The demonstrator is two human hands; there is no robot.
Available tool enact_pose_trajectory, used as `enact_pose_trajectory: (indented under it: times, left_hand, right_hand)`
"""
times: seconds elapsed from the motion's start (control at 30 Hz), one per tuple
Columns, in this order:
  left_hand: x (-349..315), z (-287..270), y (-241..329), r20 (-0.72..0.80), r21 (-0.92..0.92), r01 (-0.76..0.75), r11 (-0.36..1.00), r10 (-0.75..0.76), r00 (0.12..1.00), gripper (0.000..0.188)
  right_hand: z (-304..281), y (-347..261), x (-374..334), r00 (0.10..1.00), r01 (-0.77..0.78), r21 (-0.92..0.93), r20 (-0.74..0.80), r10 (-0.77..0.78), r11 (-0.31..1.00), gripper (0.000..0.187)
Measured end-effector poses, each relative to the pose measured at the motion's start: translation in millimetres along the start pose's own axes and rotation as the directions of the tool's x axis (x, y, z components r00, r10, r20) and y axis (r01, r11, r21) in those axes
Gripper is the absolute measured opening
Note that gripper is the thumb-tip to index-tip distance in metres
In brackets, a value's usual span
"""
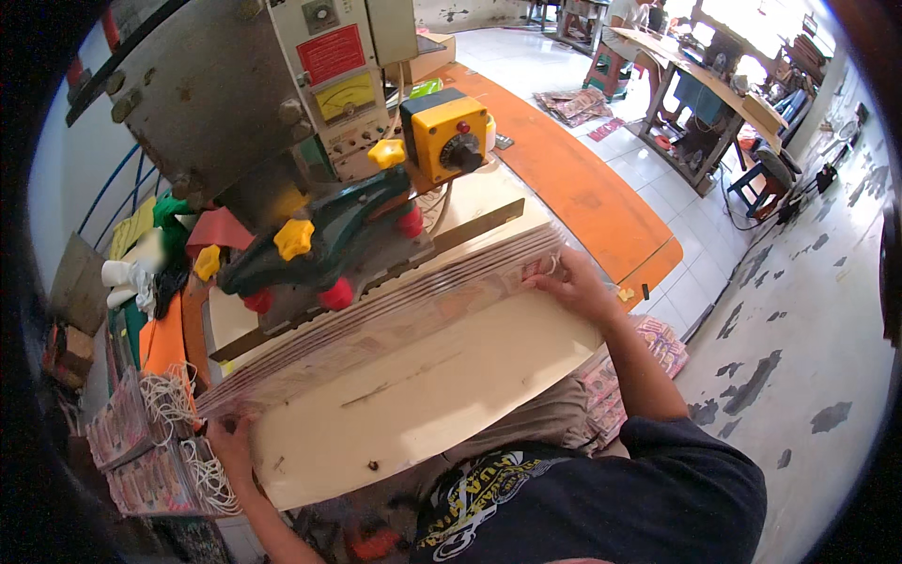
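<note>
Before the machine [324, 221], a cream board [423, 381] carries plastic sheets [404, 315]. The left hand [231, 444] touches their left end, its grip I cannot tell; the right hand [578, 289] pinches their right end. Orange desk [587, 193] extends right of the machine.

Pink-patterned sheets [413, 316], cream board [470, 362], yellow knobs [294, 241]

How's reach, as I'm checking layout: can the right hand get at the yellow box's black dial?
Probably yes: nothing covers the black dial, though the right hand must first leave the plastic stack.
</note>
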State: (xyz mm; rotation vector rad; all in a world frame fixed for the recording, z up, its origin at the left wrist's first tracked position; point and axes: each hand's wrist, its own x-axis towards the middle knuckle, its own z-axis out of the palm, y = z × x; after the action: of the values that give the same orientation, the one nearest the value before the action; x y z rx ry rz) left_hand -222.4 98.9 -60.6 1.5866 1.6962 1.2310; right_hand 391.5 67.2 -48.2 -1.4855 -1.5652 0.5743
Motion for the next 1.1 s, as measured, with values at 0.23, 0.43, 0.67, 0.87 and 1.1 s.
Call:
enact_pose_trajectory:
  times: [0.23, 0.43, 0.67, 0.87, 1.1]
  left_hand:
    - [-1, 3, 5, 0.093, 0.112, -0.033, 0.993, 0.023, 0.995, 0.046]
    - [6, -4, -16, 0.162, -0.072, 0.061, 0.996, -0.049, 0.986, 0.05]
    - [2, -7, -20, 0.122, -0.146, -0.045, 0.988, 0.063, 0.991, 0.041]
    - [-2, -10, -25, 0.075, -0.095, -0.042, 0.995, 0.049, 0.996, 0.04]
    - [-3, -9, -25, 0.015, -0.085, -0.105, 0.991, 0.106, 0.994, 0.046]
  right_hand:
    - [0, 4, 1, 0.999, 0.037, 0.046, 0.022, -0.038, 0.998, 0.039]
    - [-2, 2, 0, 0.992, -0.114, 0.132, 0.06, 0.107, 0.985, 0.059]
    - [-1, -24, -1, 0.997, -0.077, 0.036, 0.001, 0.077, 0.996, 0.054]
    - [1, -10, -5, 0.992, 0.041, -0.061, -0.119, -0.048, 0.997, 0.053]
    - [2, 8, -10, 0.995, -0.046, -0.088, -0.094, 0.038, 0.995, 0.052]
